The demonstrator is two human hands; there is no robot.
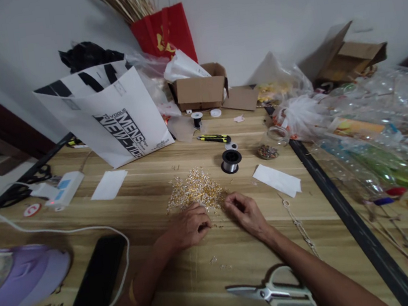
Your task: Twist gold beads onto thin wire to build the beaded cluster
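Note:
A loose pile of small gold and clear beads point(197, 186) lies on the wooden table. My left hand point(190, 226) rests at the pile's near edge, fingers curled toward the thumb. What it holds, if anything, is too small to make out. To the right of the pile is my right hand point(246, 213), its thumb and forefinger brought together in a pinch beside the beads. Anything between those fingertips cannot be made out either. A few tiny gold pieces are scattered between the hands. Nearer me, small clear bits point(224, 266) lie on the wood.
Scissors point(265, 293) lie beside my right forearm, and a beaded strand point(301, 228) to its right. Beyond the pile are a wire spool point(231, 161), a utility knife point(213, 138) and a jar of beads point(268, 151). A phone point(95, 282) with a white cable point(86, 228) lies left.

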